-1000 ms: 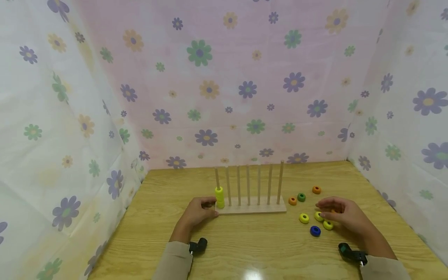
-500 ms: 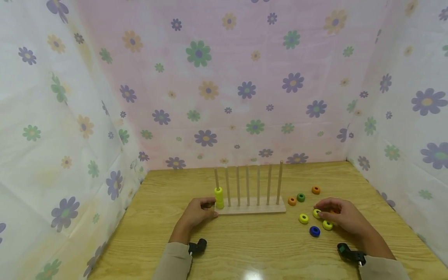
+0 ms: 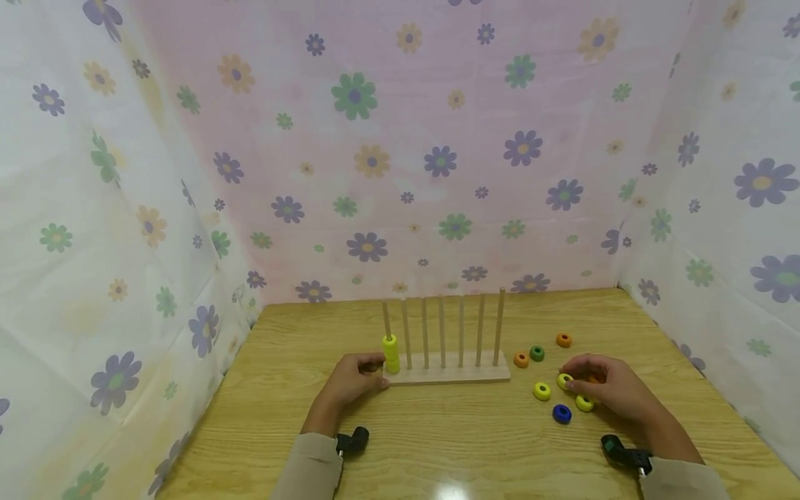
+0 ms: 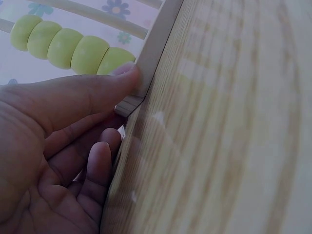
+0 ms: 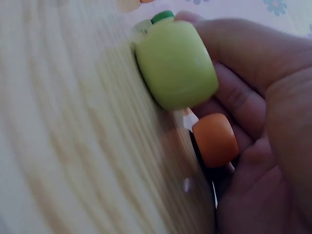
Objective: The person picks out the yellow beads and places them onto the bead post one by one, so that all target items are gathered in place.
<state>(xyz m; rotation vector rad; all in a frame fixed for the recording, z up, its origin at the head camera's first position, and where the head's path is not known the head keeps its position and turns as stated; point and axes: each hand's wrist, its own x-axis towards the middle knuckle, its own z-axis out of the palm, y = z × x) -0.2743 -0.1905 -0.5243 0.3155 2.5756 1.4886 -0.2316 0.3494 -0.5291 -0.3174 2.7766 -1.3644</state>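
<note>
A wooden peg stand (image 3: 446,376) with several upright pegs stands on the table. Its leftmost peg carries a stack of yellow beads (image 3: 391,354), seen close up as yellow beads (image 4: 63,46) in the left wrist view. My left hand (image 3: 353,380) grips the left end of the base, thumb on top and fingers lower down. To the right, my right hand (image 3: 615,389) pinches a yellow bead (image 3: 564,380) between thumb and fingertips, low over the table. An orange bead (image 5: 215,140) lies under the palm. Another yellow bead (image 3: 585,403) sits beside the thumb.
Around the right hand lie a yellow bead (image 3: 542,391), a blue bead (image 3: 562,414), a green bead (image 3: 537,353) and two more orange beads, one near the stand (image 3: 521,360) and one farther back (image 3: 564,340). Flowered cloth (image 3: 412,139) walls the table on three sides.
The right thumb and fingers have closed on the yellow bead, which has shifted slightly left and away from me. The left hand and the stand stay in place.
</note>
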